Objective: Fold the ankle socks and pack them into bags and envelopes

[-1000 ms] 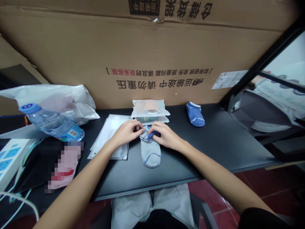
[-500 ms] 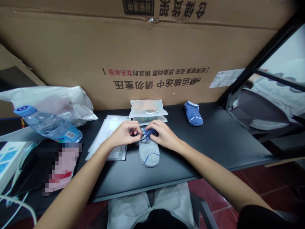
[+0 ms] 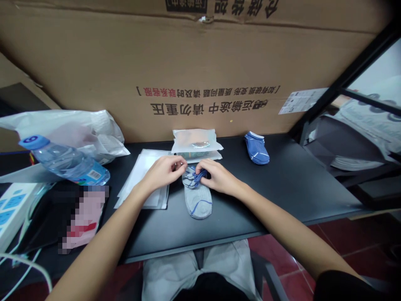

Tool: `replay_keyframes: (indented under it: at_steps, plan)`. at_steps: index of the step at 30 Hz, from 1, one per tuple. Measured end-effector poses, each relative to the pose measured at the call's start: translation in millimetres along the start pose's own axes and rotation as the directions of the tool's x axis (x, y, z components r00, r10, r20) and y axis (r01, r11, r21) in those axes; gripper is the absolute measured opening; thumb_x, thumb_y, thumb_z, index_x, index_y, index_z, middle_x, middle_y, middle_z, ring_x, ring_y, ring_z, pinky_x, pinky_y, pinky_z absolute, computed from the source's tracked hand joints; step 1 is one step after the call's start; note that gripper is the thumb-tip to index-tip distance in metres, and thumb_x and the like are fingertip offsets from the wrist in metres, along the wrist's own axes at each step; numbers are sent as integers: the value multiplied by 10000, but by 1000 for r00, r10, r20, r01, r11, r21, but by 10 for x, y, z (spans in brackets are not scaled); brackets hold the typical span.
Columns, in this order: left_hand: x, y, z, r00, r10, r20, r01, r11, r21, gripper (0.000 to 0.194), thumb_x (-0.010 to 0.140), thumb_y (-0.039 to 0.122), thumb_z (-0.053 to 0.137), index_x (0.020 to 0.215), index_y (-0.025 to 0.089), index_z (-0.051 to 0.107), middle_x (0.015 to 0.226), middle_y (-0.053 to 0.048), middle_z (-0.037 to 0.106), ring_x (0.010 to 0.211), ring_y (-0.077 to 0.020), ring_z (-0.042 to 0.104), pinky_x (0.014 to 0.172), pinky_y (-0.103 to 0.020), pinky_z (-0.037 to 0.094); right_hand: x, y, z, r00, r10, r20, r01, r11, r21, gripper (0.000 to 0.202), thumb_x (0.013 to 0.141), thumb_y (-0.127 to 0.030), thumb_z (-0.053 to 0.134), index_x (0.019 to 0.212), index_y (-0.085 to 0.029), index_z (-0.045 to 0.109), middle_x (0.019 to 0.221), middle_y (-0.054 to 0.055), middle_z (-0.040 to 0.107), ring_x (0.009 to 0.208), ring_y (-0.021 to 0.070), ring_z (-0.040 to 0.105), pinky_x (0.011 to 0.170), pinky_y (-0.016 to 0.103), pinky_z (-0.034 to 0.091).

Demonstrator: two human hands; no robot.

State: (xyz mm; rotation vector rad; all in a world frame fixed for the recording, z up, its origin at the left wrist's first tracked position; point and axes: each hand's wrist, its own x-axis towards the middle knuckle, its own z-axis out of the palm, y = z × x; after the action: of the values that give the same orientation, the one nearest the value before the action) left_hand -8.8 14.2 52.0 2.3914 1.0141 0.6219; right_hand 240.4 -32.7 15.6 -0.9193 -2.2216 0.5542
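Grey socks [image 3: 198,202] with a blue line near the toe lie stacked on the black table [image 3: 232,200], their upper ends bunched and striped with blue. My right hand [image 3: 216,175] pinches the blue cuffs of these socks. Beside the left edge of the bunched part is my left hand [image 3: 166,170], its thumb and fingertips close together; whether anything small is between them is too unclear to tell. A pair or small stack of blue socks [image 3: 257,149] with white trim rests farther back on the right.
Behind the hands lie frosted packets [image 3: 196,141]. Clear plastic bags [image 3: 138,173] are left of the socks. A water bottle [image 3: 67,161], white bag [image 3: 94,129] and power strip [image 3: 14,213] stand at left. A cardboard box [image 3: 194,58] walls the back.
My left hand has drawn slightly away from the sock cuffs to the left. My right hand still pinches the cuffs, and more of the striped bunched part shows. The view has shifted slightly.
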Motion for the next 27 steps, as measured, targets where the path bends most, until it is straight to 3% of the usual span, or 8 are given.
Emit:
replay_keyframes:
  at_steps: [3,5,10,14,16,20,22,27]
  plan:
    - [9,-72,35,995,-32,93,25,997,80,178,915,297,649,943,186,786,668,14,648,595,-128,550,615,-253,368,-3,-16,-25,999,-17,31,16,1000,16,272,848,-30,593,1043,-221,601,1040,50,655,1014,232,600,898,342,483]
    - [9,-95,51,991,-24,129,22,1000,17,173,910,295,648,932,185,779,652,21,640,584,-123,546,612,-249,372,-10,-17,-22,999,-20,31,19,999,29,322,839,-22,584,1095,-217,599,1071,58,654,1035,234,610,920,353,497]
    - [-14,-9,30,995,-1,102,20,982,-189,112,814,210,641,856,162,733,616,40,574,574,-106,501,580,-227,374,-22,12,12,1000,-4,12,4,1000,-9,596,864,-59,614,1430,-225,530,1131,80,629,1068,253,619,977,418,524]
    - [-29,73,9,984,19,178,34,957,-288,132,783,217,641,849,159,740,628,38,573,587,-107,489,586,-225,388,-14,-19,-11,999,-34,18,35,998,-57,407,874,-69,652,1251,-219,674,1100,84,593,1051,257,602,956,418,540]
    - [-20,73,11,988,-4,156,43,968,-249,164,828,237,593,828,162,739,672,9,637,619,-121,522,609,-238,395,-8,-47,-31,998,-59,22,59,998,-33,377,861,-41,654,1190,-221,696,1143,88,600,1096,256,605,989,413,538]
    - [3,23,18,995,-97,15,96,994,45,238,899,286,559,821,179,757,673,-8,669,619,-145,548,628,-270,362,-6,-81,-54,993,-95,71,94,995,20,372,880,-19,626,1182,-224,703,1209,90,627,1158,245,618,1037,400,527]
    - [2,0,21,988,-133,73,124,985,124,216,889,310,600,819,192,767,642,1,660,596,-148,554,622,-273,352,-7,-92,-55,990,-109,90,106,994,32,352,895,-23,617,1168,-224,710,1216,90,637,1170,243,622,1039,397,527]
    - [-19,-32,54,967,-180,182,166,982,89,188,870,345,646,848,196,759,636,14,669,596,-149,593,627,-261,378,-3,-119,-56,990,-92,102,89,995,32,337,898,-32,620,1157,-230,706,1254,94,651,1202,248,626,1048,410,528]
